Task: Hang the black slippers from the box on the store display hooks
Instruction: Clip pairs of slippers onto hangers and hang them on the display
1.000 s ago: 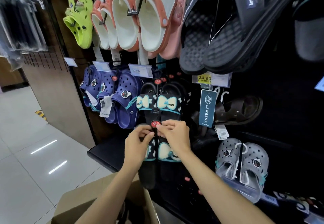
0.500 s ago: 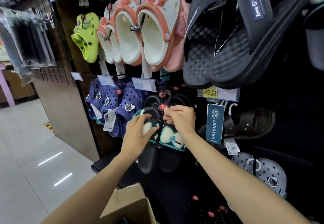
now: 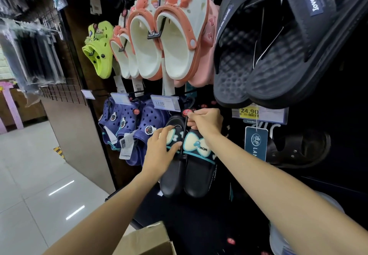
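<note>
A pair of black slippers (image 3: 196, 177) with cream bows and teal trim hangs on a black plastic hanger against the dark display wall. My right hand (image 3: 206, 121) pinches the top of the hanger, just under its red round tag, below the 12.00 price label (image 3: 162, 103). My left hand (image 3: 160, 150) grips the strap of the left slipper, thumb across the bow. The hook itself is hidden behind my right hand. The corner of the cardboard box (image 3: 148, 240) shows at the bottom edge.
Navy clogs (image 3: 137, 127) hang just left of the pair. White-and-coral clogs (image 3: 165, 41) and a green clog (image 3: 98, 51) hang above. Large black slides (image 3: 278, 51) hang at the upper right, a dark sandal (image 3: 298, 147) to the right. White tiled floor lies at the left.
Both hands have lifted the black pair from low on the wall up to the row under the 12.00 label. The view has tilted up, so the box has slid towards the bottom edge.
</note>
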{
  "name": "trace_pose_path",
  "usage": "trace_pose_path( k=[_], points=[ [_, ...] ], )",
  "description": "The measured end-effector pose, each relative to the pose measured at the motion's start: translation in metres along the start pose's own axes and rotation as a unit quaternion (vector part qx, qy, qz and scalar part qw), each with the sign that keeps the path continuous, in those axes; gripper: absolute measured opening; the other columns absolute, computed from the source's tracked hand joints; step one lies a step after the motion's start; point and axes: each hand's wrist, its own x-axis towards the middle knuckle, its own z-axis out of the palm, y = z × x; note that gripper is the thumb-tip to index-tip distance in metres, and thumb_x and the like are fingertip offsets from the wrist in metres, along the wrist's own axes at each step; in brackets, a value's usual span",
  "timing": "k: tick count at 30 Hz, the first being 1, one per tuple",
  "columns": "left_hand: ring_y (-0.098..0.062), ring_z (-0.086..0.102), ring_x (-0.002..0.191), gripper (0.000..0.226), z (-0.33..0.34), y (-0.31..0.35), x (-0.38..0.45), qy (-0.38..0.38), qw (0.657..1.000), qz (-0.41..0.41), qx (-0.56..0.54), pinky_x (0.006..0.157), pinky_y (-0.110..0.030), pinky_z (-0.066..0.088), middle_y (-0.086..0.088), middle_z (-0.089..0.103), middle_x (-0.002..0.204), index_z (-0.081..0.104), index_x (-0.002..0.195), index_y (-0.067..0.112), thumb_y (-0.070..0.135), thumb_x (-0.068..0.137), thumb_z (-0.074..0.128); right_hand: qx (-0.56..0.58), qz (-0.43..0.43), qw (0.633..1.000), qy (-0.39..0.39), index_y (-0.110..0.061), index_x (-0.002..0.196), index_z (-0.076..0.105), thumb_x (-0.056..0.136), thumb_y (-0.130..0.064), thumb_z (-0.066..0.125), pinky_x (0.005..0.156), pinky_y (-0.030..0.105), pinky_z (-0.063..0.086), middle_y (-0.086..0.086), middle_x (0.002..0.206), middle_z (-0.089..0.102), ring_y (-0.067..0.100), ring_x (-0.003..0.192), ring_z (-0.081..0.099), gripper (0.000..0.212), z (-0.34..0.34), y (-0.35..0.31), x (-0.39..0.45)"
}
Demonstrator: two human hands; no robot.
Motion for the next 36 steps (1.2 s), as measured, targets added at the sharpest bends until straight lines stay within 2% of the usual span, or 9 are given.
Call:
trace_pose_path(
  k=[5, 10, 13, 16, 19, 23, 29, 34, 36],
  points=[
    [-0.030, 0.045, 0.124, 0.053, 0.000, -0.009, 0.005, -0.004, 1.000, -0.002, 0.010, 0.103, -0.044, 0.040, 0.000, 0.048, 0.135, 0.047, 0.138, 0.027, 0.039, 0.090, 0.066, -0.010, -0.007, 1.000, -0.007, -0.006, 0.082, 0.073, 0.082, -0.008, 0.077, 0.061, 0.026, 0.061, 0.007, 0.066, 0.073, 0.015, 0.058, 0.073, 0.004, 0.013, 0.006, 0.009],
    [-0.033, 0.045, 0.120, 0.053, 0.002, -0.016, 0.012, -0.006, 1.000, -0.001, 0.025, 0.101, -0.045, 0.040, -0.002, 0.049, 0.132, 0.050, 0.135, 0.025, 0.037, 0.088, 0.070, -0.021, -0.016, 1.000, -0.013, -0.005, 0.084, 0.073, 0.082, -0.009, 0.078, 0.052, 0.021, 0.057, 0.007, 0.068, 0.074, 0.015, 0.058, 0.073, 0.007, 0.021, 0.009, 0.014],
    [-0.033, 0.041, 0.121, 0.057, 0.006, -0.018, 0.006, -0.016, 0.999, -0.019, 0.037, 0.099, -0.042, 0.039, -0.003, 0.042, 0.133, 0.049, 0.135, 0.027, 0.036, 0.084, 0.073, -0.043, -0.037, 0.998, -0.030, -0.006, 0.083, 0.073, 0.082, -0.011, 0.079, 0.048, 0.019, 0.053, 0.008, 0.069, 0.074, 0.012, 0.055, 0.071, 0.008, 0.024, 0.016, 0.009],
    [-0.032, 0.038, 0.123, 0.060, 0.011, -0.019, -0.004, -0.017, 0.998, -0.041, 0.040, 0.097, -0.038, 0.036, -0.003, 0.037, 0.137, 0.046, 0.137, 0.026, 0.036, 0.084, 0.073, -0.055, -0.067, 0.995, -0.040, -0.017, 0.072, 0.067, 0.083, -0.011, 0.078, 0.052, 0.021, 0.056, 0.009, 0.069, 0.074, 0.013, 0.056, 0.071, 0.016, 0.023, 0.024, 0.002],
    [-0.031, 0.036, 0.124, 0.061, 0.015, -0.015, -0.010, -0.012, 0.998, -0.042, 0.040, 0.096, -0.036, 0.035, -0.002, 0.035, 0.139, 0.044, 0.139, 0.026, 0.036, 0.085, 0.072, -0.058, -0.084, 0.994, -0.048, -0.016, 0.078, 0.068, 0.083, -0.012, 0.078, 0.058, 0.024, 0.060, 0.008, 0.069, 0.074, 0.013, 0.057, 0.072, 0.012, 0.017, 0.027, 0.001],
    [-0.030, 0.034, 0.126, 0.062, 0.016, -0.007, -0.016, -0.015, 0.998, -0.048, 0.040, 0.098, -0.040, 0.037, -0.001, 0.033, 0.142, 0.042, 0.140, 0.027, 0.037, 0.086, 0.071, -0.062, -0.098, 0.992, -0.058, -0.014, 0.083, 0.068, 0.083, -0.012, 0.079, 0.062, 0.027, 0.061, 0.007, 0.070, 0.074, 0.015, 0.061, 0.073, 0.010, 0.012, 0.029, -0.001],
    [-0.032, 0.034, 0.128, 0.064, 0.007, -0.001, -0.022, -0.026, 0.997, -0.056, 0.038, 0.101, -0.042, 0.037, -0.001, 0.032, 0.143, 0.041, 0.140, 0.027, 0.036, 0.085, 0.072, -0.069, -0.087, 0.988, -0.107, -0.001, 0.099, 0.070, 0.087, -0.005, 0.073, 0.066, 0.020, 0.059, 0.012, 0.079, 0.075, 0.017, 0.070, 0.074, 0.013, 0.002, 0.026, -0.003],
    [-0.031, 0.032, 0.132, 0.068, -0.006, 0.000, -0.028, -0.048, 0.995, -0.050, 0.065, 0.102, -0.042, 0.037, -0.003, 0.031, 0.147, 0.034, 0.148, 0.027, 0.032, 0.090, 0.068, -0.110, -0.114, 0.978, -0.134, -0.009, 0.094, 0.070, 0.086, -0.005, 0.069, 0.070, 0.023, 0.057, 0.006, 0.077, 0.075, 0.012, 0.070, 0.073, 0.009, -0.011, 0.024, -0.016],
    [-0.029, 0.031, 0.133, 0.071, -0.013, -0.002, -0.034, -0.068, 0.994, -0.042, 0.079, 0.103, -0.041, 0.037, -0.002, 0.032, 0.149, 0.029, 0.152, 0.027, 0.029, 0.092, 0.066, -0.131, -0.139, 0.973, -0.132, -0.007, 0.093, 0.073, 0.085, -0.004, 0.068, 0.071, 0.017, 0.055, 0.004, 0.078, 0.075, 0.008, 0.071, 0.072, 0.010, -0.018, 0.024, -0.026]
  ],
)
